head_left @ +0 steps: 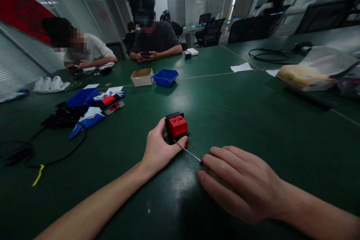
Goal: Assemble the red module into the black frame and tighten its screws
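My left hand (159,149) is closed around a small red and black block-shaped part (176,126) that stands on the green table (242,120). My right hand (239,182) pinches the handle end of a thin metal tool (188,152), a small screwdriver by the look of it. Its tip touches the lower right side of the red part, beside my left thumb. The handle is hidden under my right fingers.
A cardboard box (142,77) and a blue tray (165,77) sit further back. At the left lie blue trays, gloves, red and black parts (111,102) and black cables (56,150). Two people sit across the table with phones. Plastic bags (315,69) lie at the right.
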The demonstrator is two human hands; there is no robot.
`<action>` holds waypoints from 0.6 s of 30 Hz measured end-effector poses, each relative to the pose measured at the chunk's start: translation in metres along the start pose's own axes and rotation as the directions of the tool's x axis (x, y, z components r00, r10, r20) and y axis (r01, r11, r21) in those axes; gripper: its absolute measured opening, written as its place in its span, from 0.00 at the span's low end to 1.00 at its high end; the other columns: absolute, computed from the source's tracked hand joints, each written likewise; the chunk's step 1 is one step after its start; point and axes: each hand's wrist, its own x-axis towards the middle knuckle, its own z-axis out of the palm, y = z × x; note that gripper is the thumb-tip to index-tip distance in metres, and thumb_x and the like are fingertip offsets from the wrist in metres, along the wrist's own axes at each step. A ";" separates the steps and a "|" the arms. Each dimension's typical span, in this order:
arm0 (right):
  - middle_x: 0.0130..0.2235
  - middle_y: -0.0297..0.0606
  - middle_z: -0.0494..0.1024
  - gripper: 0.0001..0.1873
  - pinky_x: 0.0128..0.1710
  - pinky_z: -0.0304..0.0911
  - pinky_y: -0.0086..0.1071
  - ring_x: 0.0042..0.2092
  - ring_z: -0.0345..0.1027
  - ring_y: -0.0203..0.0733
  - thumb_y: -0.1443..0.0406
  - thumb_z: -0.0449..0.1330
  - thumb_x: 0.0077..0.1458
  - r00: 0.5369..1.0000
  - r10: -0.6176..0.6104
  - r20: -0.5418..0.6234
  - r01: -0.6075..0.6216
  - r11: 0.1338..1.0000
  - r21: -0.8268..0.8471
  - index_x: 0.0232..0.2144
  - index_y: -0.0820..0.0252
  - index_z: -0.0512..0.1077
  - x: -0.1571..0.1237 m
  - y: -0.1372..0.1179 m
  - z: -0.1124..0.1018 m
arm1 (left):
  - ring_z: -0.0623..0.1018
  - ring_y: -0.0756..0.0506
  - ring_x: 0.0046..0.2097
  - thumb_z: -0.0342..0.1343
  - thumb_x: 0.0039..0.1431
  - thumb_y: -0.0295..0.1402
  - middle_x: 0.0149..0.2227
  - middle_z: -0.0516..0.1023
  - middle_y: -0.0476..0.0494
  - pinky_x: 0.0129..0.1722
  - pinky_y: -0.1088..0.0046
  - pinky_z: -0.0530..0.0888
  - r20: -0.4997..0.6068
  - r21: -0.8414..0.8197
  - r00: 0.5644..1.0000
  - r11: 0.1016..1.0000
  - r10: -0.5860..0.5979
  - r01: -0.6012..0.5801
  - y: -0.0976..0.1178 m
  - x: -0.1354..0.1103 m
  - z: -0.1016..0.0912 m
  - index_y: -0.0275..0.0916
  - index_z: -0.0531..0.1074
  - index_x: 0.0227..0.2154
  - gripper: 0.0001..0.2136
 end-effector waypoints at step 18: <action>0.36 0.37 0.79 0.06 0.31 0.73 0.29 0.32 0.76 0.37 0.66 0.54 0.67 0.846 0.531 0.056 -0.519 0.794 0.317 0.46 0.58 0.68 -0.051 0.045 0.030 | 0.78 0.30 0.50 0.56 0.58 0.47 0.58 0.68 0.29 0.45 0.56 0.78 -0.031 0.889 0.999 0.458 0.014 0.022 -0.028 -0.019 -0.136 0.36 0.50 0.70 0.41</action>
